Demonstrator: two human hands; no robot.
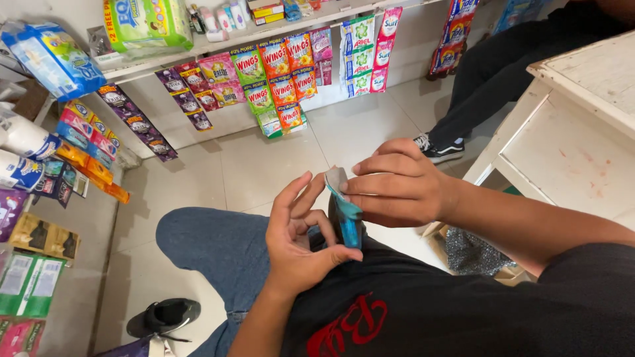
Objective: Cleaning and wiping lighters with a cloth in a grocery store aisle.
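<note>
White worktop (569, 142) at right, tiled floor (251, 172) below, sachet strips (281, 79) hanging along the shelf (218, 41). Over the lap, right hand (403, 188) pinches the blue sachet strip (345, 210) top; left hand (301, 241) thumb-clamps its lower end. Mid-handling; steady two-point grip needed. Nothing obstructs.

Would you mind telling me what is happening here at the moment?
A seated person in blue jeans holds a small bundle of teal and grey sachets over their lap with both hands. The left hand pinches its lower end between thumb and fingers, while the right hand grips the upper end from the other side. Strips of colourful hanging sachets line the white wall ahead, a white wooden table stands to the right, and another person's black trouser leg shows beyond.
</note>
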